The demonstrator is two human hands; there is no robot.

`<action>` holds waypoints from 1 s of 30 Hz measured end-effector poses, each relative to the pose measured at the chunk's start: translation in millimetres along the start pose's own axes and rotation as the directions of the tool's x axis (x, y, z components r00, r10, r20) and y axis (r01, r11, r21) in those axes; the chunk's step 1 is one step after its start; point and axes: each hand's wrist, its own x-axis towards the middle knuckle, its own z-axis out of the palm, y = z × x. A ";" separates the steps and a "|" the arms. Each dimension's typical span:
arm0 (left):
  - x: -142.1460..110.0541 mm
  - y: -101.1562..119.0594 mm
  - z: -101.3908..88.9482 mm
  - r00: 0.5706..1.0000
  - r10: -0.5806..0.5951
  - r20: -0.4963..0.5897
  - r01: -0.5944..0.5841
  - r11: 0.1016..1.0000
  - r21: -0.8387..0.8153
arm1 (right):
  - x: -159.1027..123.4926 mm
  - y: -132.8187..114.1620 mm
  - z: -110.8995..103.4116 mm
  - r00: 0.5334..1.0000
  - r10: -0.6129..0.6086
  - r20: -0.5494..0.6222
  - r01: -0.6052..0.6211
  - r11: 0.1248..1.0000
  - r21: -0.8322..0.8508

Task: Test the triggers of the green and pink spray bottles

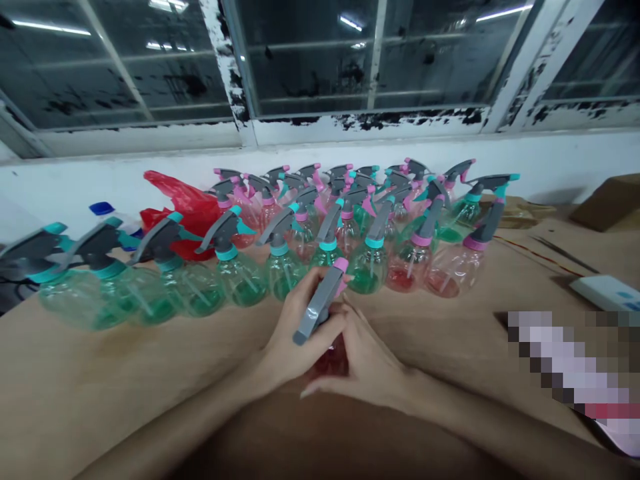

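Both my hands meet at the table's near edge around a spray bottle [327,333] with a grey trigger head, a pink collar and a red-tinted body. My left hand [303,330] wraps the grey head, and my right hand [363,360] cups the body, hiding most of it. Just ahead of my hands stand rows of similar spray bottles on a tan wooden table [100,373]. Those with teal collars [283,270] hold green liquid, and those with pink collars [413,263] hold red liquid. The nearest bottles stand a short way beyond my fingers, apart from them.
A red plastic bag [183,210] and a blue-capped bottle [103,210] lie behind the left rows. A cardboard box [610,203] and a white object [607,293] sit at the right, near a pixelated patch [575,367]. Paint-chipped windows [350,60] run behind.
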 end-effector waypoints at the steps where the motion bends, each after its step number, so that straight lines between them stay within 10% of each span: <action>1: 0.9 -1.0 0.5 1.000 -0.001 -0.006 0.001 1.000 -0.001 | -3.5 5.7 -3.0 1.000 -0.013 0.027 0.012 1.000 0.017; 11: 2.2 -1.9 -6.2 0.998 0.039 0.047 -0.040 0.999 0.005 | -53.1 64.8 -35.2 0.977 0.139 0.164 -0.090 0.957 -0.275; 30: 5.1 -0.3 -7.4 0.998 -0.031 0.060 0.029 0.998 0.049 | -51.2 64.7 -38.4 0.984 0.101 0.148 -0.045 0.939 -0.340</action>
